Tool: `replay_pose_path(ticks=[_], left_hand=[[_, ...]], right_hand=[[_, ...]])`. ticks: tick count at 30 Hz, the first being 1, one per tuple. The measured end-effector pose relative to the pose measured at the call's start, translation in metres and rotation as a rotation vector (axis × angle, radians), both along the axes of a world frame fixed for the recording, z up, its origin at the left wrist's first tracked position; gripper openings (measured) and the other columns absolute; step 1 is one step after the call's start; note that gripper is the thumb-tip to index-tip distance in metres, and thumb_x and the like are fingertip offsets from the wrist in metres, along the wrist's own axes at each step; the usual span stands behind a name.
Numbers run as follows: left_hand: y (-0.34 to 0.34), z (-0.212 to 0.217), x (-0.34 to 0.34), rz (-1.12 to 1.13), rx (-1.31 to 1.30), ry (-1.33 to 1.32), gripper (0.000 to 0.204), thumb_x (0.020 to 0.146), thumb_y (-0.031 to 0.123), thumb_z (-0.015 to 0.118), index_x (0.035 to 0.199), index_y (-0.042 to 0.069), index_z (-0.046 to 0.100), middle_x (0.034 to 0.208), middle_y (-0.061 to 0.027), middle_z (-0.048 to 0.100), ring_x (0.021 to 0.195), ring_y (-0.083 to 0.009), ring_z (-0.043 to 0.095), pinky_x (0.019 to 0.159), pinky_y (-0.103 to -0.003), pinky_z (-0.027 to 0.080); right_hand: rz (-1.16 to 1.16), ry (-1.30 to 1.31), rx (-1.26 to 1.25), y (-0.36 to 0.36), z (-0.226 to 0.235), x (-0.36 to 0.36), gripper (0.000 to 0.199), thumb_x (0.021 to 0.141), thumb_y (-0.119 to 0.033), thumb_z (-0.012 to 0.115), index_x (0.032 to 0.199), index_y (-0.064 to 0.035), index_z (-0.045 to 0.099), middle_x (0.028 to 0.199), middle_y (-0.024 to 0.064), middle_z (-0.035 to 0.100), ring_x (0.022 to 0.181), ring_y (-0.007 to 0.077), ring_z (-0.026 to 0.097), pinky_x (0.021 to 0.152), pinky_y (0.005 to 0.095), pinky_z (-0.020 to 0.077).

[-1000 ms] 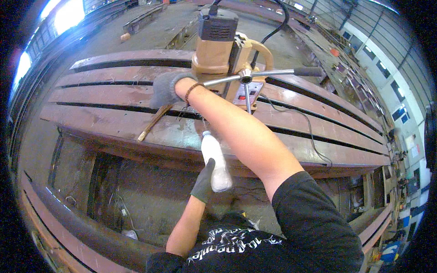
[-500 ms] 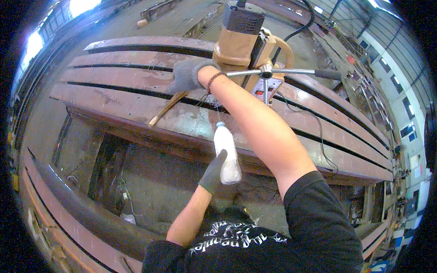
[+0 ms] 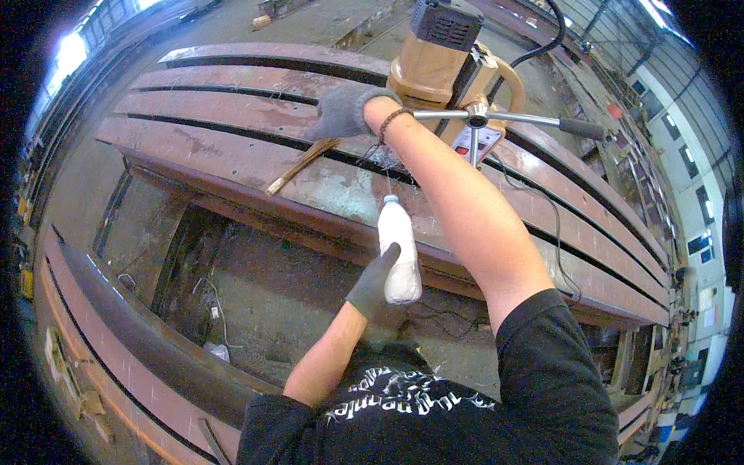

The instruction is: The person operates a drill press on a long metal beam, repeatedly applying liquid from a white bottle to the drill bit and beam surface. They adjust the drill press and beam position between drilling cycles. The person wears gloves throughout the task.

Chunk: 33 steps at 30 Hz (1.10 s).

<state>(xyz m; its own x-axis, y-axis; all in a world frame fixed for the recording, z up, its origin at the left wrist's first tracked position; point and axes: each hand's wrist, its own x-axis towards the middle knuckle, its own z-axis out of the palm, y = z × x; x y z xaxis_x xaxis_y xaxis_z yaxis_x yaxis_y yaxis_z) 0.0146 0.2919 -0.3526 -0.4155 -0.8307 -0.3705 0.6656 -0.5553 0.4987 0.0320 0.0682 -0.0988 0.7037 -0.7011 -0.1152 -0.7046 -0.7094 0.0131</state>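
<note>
In a grey glove, my left hand [image 3: 374,280] is wrapped round a white plastic bottle [image 3: 398,246], tilted with its blue cap toward the drill. A thin stream of liquid runs from the cap toward metal shavings [image 3: 385,159] under the drill. My right hand [image 3: 347,111], also gloved, is closed at the left end of the feed lever of a tan-and-black magnetic drill [image 3: 426,66]; that lever's grip is hidden by the glove and wrist. A brush [image 3: 304,164] with a wooden handle lies just below my right hand. My right forearm hides the drill's lower part.
The drill stands on a long brown steel workpiece [image 3: 198,151] with lengthwise slots. Its cable [image 3: 556,240] trails over the right part. A similar slotted beam [image 3: 132,364] lies at the lower left. Another lever arm with a black grip [image 3: 583,129] sticks out right.
The view has shifted, so the drill, workpiece and hands sit farther right in the picture. Both hands keep their holds, and the liquid still runs from the bottle.
</note>
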Motion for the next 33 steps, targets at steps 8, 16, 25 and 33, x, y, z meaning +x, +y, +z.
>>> replay_pose_path(ticks=[8, 16, 25, 33], left_hand=[[0.002, 0.008, 0.004, -0.026, 0.028, 0.098, 0.058, 0.101, 0.051, 0.062, 0.131, 0.001, 0.059, 0.111, -0.0086, 0.070, 0.093, -0.0215, 0.067, 0.084, -0.036, 0.056], [0.003, -0.002, 0.000, -0.016, -0.032, 0.026, 0.055, 0.097, 0.040, 0.070, 0.134, 0.002, 0.057, 0.116, -0.0111, 0.070, 0.098, -0.0263, 0.069, 0.089, -0.039, 0.057], [0.003, 0.015, 0.003, -0.073, -0.074, -0.052, 0.059, 0.094, 0.038, 0.074, 0.136, 0.001, 0.055, 0.117, -0.0110, 0.069, 0.101, -0.0255, 0.069, 0.090, -0.040, 0.058], [0.001, 0.005, 0.002, -0.076, -0.094, -0.017, 0.058, 0.094, 0.038, 0.074, 0.136, 0.002, 0.056, 0.117, -0.0105, 0.069, 0.101, -0.0250, 0.069, 0.091, -0.040, 0.058]], right_hand=[[0.012, 0.000, 0.038, -0.003, -0.003, 0.001, 0.069, 0.087, -0.064, 0.059, 0.109, -0.0016, 0.077, 0.110, 0.0229, 0.075, 0.100, 0.0392, 0.072, 0.092, 0.0442, 0.0542], [0.002, 0.000, 0.010, 0.002, -0.003, 0.001, 0.066, 0.087, -0.062, 0.058, 0.110, -0.0026, 0.077, 0.111, 0.0222, 0.075, 0.101, 0.0391, 0.072, 0.093, 0.0444, 0.0542], [-0.013, -0.006, 0.018, 0.009, 0.002, 0.001, 0.066, 0.087, -0.061, 0.058, 0.108, -0.0022, 0.077, 0.110, 0.0231, 0.075, 0.100, 0.0389, 0.072, 0.092, 0.0450, 0.0547], [0.007, 0.032, 0.007, 0.010, 0.003, 0.003, 0.068, 0.088, -0.063, 0.058, 0.108, -0.0004, 0.077, 0.111, 0.0235, 0.074, 0.101, 0.0395, 0.072, 0.094, 0.0454, 0.0544]])
